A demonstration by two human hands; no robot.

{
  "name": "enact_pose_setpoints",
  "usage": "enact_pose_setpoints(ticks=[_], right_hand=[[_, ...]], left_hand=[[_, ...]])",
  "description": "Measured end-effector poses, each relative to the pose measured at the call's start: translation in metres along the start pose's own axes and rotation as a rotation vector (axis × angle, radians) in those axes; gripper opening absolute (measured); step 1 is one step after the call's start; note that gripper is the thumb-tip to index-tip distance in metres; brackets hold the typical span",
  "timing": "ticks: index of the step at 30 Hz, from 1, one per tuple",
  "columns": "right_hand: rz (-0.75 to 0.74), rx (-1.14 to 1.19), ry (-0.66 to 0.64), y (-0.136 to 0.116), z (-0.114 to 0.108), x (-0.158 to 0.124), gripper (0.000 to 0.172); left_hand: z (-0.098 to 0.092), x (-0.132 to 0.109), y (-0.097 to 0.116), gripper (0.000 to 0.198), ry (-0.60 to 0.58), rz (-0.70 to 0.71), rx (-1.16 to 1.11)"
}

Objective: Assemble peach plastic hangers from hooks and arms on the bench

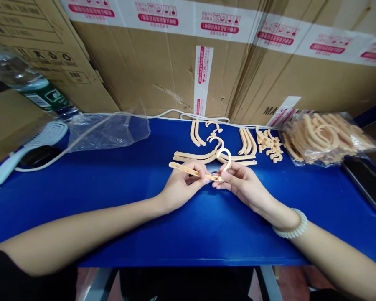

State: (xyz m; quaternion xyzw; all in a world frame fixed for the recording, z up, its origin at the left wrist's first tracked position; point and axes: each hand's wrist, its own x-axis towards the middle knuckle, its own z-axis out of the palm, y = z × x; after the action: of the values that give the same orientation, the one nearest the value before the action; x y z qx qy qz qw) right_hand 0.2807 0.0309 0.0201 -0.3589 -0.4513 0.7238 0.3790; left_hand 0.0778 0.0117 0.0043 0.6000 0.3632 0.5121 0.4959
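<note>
Near the middle of the blue table, my left hand (184, 184) is closed around a beige plastic hanger arm (183, 168), whose free end points left. My right hand (242, 182) pinches a beige hanger hook (227, 156) at its base, where it meets the inner end of that arm. The hook's curve stands upward. Just behind my hands lie hangers with their arms spread (196, 156) and a hook (218, 143) between them. Fingers hide part of the joint.
Loose hanger arms (197, 133) lie behind on the left, others (247, 141) on the right beside a pile of small hooks (269, 144). A bag of hanger parts (326, 136), phone (368, 184), hairbrush (34, 146), water bottle (34, 83) and plastic bag (109, 129) surround them. Cartons (163, 71) stand behind.
</note>
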Motion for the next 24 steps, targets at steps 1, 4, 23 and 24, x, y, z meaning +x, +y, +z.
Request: enact_pose_setpoints(ticks=[1, 4, 23, 24], right_hand=[[-0.013, -0.012, 0.005, 0.000, 0.001, 0.000, 0.030], [-0.046, -0.044, 0.011, 0.001, 0.003, 0.000, 0.032], [-0.216, -0.284, 0.140, 0.003, 0.012, -0.002, 0.023], [-0.205, -0.283, 0.140, 0.003, 0.011, -0.002, 0.024]], left_hand=[[0.000, 0.000, 0.000, 0.017, 0.002, -0.002, 0.002], [0.000, -0.001, 0.002, 0.016, 0.007, 0.006, 0.026], [0.004, 0.001, -0.001, 0.034, 0.089, -0.121, -0.148], [0.004, 0.001, -0.002, 0.035, 0.064, -0.130, -0.145]])
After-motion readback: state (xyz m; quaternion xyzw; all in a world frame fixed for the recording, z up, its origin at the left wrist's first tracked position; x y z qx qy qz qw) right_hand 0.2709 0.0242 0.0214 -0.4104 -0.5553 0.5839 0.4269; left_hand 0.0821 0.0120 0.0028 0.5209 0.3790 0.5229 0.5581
